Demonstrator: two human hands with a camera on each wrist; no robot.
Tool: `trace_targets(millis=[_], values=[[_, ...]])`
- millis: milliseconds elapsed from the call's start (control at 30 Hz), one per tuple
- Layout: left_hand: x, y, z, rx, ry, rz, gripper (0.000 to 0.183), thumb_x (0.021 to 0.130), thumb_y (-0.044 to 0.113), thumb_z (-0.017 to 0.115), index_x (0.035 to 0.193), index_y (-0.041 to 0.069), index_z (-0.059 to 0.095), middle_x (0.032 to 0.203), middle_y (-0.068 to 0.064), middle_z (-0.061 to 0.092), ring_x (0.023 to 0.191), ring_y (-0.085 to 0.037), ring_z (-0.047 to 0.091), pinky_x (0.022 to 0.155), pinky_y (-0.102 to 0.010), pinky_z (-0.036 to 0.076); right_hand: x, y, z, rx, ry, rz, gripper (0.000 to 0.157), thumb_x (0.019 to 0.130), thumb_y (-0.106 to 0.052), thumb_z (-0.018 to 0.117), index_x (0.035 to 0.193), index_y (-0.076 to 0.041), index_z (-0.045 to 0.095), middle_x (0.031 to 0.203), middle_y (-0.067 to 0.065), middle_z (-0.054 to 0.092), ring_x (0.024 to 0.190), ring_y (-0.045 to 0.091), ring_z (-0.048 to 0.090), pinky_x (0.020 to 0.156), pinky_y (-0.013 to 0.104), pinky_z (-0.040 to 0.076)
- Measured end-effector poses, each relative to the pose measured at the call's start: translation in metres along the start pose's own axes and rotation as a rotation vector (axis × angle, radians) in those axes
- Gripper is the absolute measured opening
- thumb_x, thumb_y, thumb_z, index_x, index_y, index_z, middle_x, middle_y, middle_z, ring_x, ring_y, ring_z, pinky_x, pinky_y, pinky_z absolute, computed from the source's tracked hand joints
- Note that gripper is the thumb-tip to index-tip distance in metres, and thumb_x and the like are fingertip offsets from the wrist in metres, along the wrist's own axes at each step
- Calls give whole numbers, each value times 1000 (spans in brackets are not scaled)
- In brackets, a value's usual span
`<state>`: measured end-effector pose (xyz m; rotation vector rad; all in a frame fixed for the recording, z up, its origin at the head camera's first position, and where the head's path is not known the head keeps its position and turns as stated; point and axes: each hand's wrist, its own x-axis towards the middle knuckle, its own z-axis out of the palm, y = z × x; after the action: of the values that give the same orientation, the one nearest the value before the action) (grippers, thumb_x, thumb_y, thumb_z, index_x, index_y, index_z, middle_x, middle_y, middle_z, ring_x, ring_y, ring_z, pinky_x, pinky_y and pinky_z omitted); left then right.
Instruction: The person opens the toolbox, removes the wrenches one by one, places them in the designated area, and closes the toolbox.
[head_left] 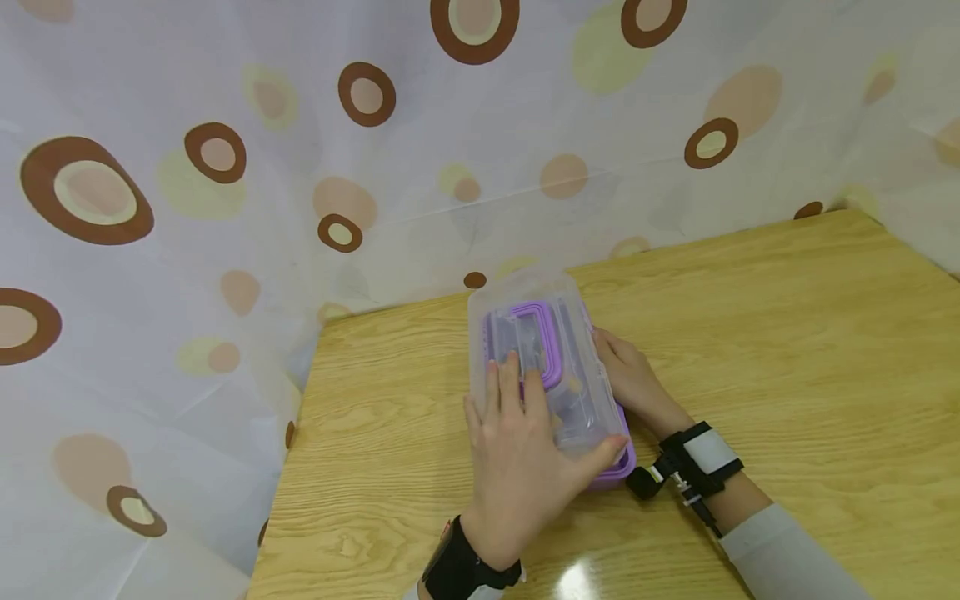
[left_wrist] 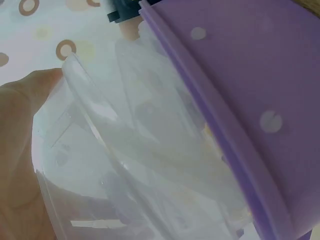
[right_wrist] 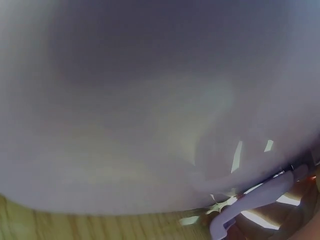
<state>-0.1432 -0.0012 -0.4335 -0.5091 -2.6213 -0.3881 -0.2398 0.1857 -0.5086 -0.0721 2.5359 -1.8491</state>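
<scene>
A plastic storage box with a clear lid (head_left: 525,287) and a purple base (head_left: 627,457) stands on the table. A purple handle (head_left: 553,354) is set in the lid. My left hand (head_left: 517,458) lies over the near part of the lid, fingers straight and spread. In the left wrist view the clear lid (left_wrist: 100,165) stands at an angle to the purple base (left_wrist: 240,90), a hand's edge beside it. At the box's right side, my right hand (head_left: 637,383) grips the edge, fingertips hidden. A purple latch (right_wrist: 260,200) shows beside its fingers in the right wrist view.
The wood-grain table (head_left: 787,350) spreads to both sides of the box. Behind it and to the left hangs a white curtain (head_left: 420,158) with brown and beige circles, close to the box's far end. Both wrists wear black straps; a small camera (head_left: 645,482) sticks out from the right one.
</scene>
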Motion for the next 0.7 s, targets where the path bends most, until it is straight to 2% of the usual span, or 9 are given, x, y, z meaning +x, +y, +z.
trace_targets(millis=[167,267,400,567,700], values=[[1,-1,-4,3,-23,-11,110,76,91,61,152,11,55,155,-28,48,137,-60,47,97,-76,45,1,1,-1,-16,19,13,57,115,-43,32,147,-2,58,121,22,70,102,27,68,89,37,54],[0,-2,-5,29,-14,-9,109,77,92,60,156,17,52,154,-29,49,133,-62,50,95,-74,48,1,2,0,-22,15,15,58,115,-43,32,148,-3,57,120,22,70,99,24,68,86,34,55],[-1,-3,-6,33,-16,-8,109,78,92,59,158,18,50,152,-30,50,132,-61,51,94,-73,49,1,3,0,-43,16,10,56,115,-42,32,146,-3,58,118,21,71,97,23,67,85,34,54],[1,-8,-13,-32,-72,-30,109,78,89,61,159,17,48,153,-29,50,132,-61,51,97,-74,48,2,3,-1,-42,17,16,56,115,-42,32,146,-4,59,119,21,69,103,27,65,88,36,53],[3,-12,-21,-94,-117,-57,112,78,86,66,160,13,44,155,-30,47,132,-61,50,99,-72,47,2,4,-2,-32,4,38,59,115,-44,30,150,-4,55,119,21,68,99,24,64,84,33,53]])
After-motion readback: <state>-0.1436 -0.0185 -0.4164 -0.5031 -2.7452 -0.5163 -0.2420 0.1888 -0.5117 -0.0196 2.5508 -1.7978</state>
